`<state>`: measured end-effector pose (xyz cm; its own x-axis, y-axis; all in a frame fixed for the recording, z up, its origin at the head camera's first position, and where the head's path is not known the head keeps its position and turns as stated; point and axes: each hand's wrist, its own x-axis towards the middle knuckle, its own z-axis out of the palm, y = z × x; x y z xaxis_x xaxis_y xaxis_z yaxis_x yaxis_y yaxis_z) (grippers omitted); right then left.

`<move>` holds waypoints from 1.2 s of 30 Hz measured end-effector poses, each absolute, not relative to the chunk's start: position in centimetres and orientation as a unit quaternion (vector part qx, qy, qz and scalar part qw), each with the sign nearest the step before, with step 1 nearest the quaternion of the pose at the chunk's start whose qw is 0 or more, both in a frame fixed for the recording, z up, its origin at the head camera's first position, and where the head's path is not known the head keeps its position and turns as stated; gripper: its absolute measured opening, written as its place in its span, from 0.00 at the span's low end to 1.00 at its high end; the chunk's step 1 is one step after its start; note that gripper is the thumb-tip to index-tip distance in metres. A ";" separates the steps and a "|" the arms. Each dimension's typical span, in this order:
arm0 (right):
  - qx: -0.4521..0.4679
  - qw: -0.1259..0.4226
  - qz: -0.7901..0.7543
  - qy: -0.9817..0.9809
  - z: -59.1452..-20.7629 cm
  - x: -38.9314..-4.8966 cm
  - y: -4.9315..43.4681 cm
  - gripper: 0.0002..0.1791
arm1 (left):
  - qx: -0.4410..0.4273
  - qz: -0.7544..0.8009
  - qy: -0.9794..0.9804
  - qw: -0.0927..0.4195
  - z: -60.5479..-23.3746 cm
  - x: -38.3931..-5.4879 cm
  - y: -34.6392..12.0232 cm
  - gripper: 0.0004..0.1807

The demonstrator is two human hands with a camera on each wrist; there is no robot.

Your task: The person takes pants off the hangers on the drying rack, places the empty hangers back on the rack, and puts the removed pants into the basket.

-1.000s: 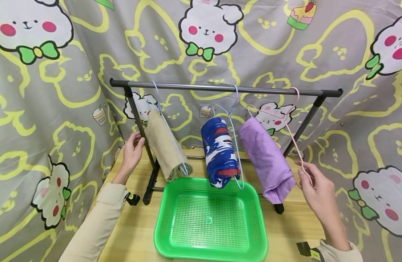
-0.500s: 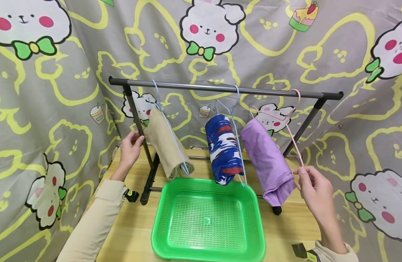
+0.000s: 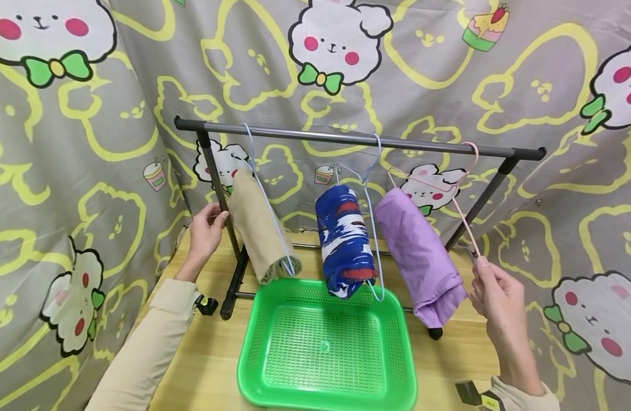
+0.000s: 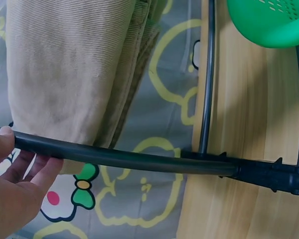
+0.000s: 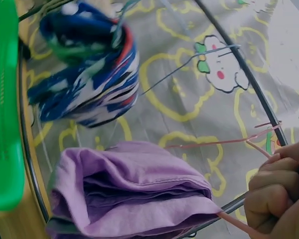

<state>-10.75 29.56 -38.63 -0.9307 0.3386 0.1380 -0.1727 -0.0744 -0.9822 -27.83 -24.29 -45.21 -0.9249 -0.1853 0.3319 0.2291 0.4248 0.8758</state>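
Note:
My left hand (image 3: 206,231) grips the left post (image 4: 114,157) of a dark clothes rack, thumb on one side and fingers on the other. Beside it hangs a folded beige garment (image 3: 261,222) on a blue hanger. My right hand (image 3: 500,302) pinches the side of a pink hanger (image 3: 465,220), which is hooked on the rack's top bar (image 3: 341,137). A folded purple garment (image 3: 420,251) is draped over that hanger. In the right wrist view the curled fingers (image 5: 271,196) hold the pink hanger next to the purple cloth (image 5: 139,189).
Between the two other garments hangs a blue, white and red patterned one (image 3: 346,240) on a blue hanger. A green plastic basket (image 3: 246,354) stands in front of the rack on a wooden table (image 3: 192,354). Patterned grey curtain (image 3: 264,85) surrounds the back and sides.
My right hand has shifted its hold along the pink hanger's side. The patterned and purple garments have swayed slightly. My left hand stays on the post.

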 end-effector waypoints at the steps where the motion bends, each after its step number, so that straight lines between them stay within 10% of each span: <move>1: -0.063 0.175 0.738 -0.648 -38.6 -10.7 29.5 0.19 | -0.013 -0.534 -0.823 0.194 -45.2 -27.8 -24.3 0.15; 14: -0.114 0.281 0.748 -0.591 -36.7 -9.9 29.4 0.19 | -0.013 -0.539 -0.818 0.201 -45.1 -27.6 -24.1 0.16; 36: -0.187 0.271 0.707 -0.626 -38.3 -2.7 31.6 0.16 | -0.009 -0.529 -0.825 0.201 -45.3 -27.8 -24.3 0.16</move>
